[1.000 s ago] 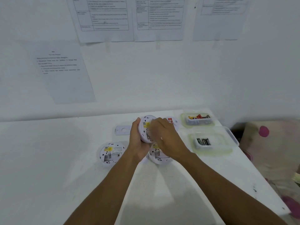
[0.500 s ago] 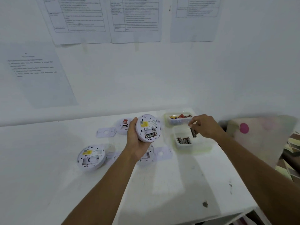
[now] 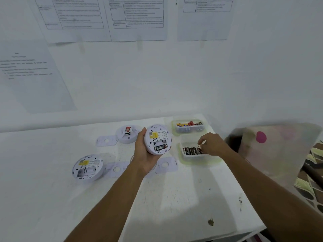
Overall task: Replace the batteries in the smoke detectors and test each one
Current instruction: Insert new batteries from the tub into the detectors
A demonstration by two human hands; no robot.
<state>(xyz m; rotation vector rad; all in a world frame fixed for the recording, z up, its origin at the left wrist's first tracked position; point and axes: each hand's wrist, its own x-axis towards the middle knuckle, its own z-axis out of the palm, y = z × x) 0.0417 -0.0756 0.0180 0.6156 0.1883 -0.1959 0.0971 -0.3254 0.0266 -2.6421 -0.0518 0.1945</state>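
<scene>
Hanging on the white wall (image 3: 157,75) at the left is a paper (image 3: 26,75) with blurry words, and more sheets (image 3: 138,14) run along the top. Below is a white table (image 3: 174,198), scuffed, with a dark spot (image 3: 210,221) near its front edge. At its left a flat detector (image 3: 88,167) lies back up, its battery slot showing. Thin plates (image 3: 116,169) lie flat around the middle. A back detector (image 3: 128,133) sits near the wall with a red tag on top.

The left hand (image 3: 143,154) is wrapped round the held detector (image 3: 158,139), up off the table with its back to the camera — one battery (image 3: 160,147) sits in its slot.

Right of it, the far tub (image 3: 190,130) has coloured batteries (image 3: 188,123) and the near tub (image 3: 197,161) has a row of black batteries (image 3: 191,151). The right hand (image 3: 212,144) is down in the near tub, fingers bent onto the end of the row — I cannot tell if it pinches one.

Past the table's right edge is a pale cloth (image 3: 279,151) with a pink dot, above a patterned floor (image 3: 312,189).
</scene>
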